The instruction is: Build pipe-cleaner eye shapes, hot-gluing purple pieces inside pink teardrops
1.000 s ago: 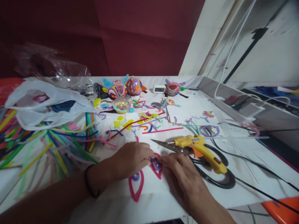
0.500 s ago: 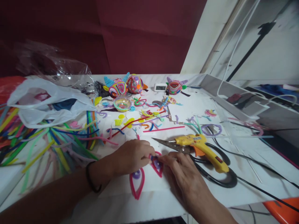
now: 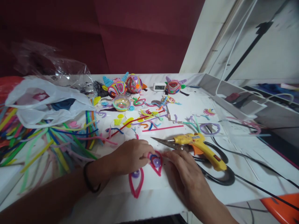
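My left hand, with a dark band at the wrist, pinches the left edge of a pink pipe-cleaner teardrop. Inside that outline sit a purple coil with a shiny bead-like centre and a blue curved strip above it. From the other side, my right hand has its fingers bent together, their tips at the teardrop's right edge; its thumb is mostly hidden. A second pink teardrop with a purple coil lies below my left hand, partly covered by it.
Right of my hands lie a yellow glue gun and large black-handled scissors, with a cable trailing. Loose pipe cleaners spread at left by a white plastic bag. Decorated balls and a small digital clock stand behind.
My right fingertips have drawn back slightly to the right, from over the teardrop's inside to its edge, uncovering the purple coil and blue strip. My left hand keeps its pinch.
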A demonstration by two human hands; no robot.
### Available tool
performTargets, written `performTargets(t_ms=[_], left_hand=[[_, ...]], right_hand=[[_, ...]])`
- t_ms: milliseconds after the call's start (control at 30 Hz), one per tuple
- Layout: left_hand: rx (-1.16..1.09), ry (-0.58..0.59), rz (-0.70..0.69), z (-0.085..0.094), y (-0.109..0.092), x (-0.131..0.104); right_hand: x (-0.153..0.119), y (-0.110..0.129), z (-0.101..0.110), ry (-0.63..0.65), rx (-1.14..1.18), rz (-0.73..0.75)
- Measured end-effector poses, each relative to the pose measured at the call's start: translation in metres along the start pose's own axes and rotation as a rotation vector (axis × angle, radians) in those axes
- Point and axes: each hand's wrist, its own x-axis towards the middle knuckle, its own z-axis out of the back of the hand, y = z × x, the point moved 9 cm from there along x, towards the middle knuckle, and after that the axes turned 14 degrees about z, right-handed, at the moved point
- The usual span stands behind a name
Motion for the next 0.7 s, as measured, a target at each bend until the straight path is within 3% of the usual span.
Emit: performTargets(t_ms=[700], left_hand=[[-0.041,0.015,-0.023,0.0008,-0.0007,0.001]], right_hand=[[0.0005,-0.0007,0.0021,-0.035,-0.028,-0.004]])
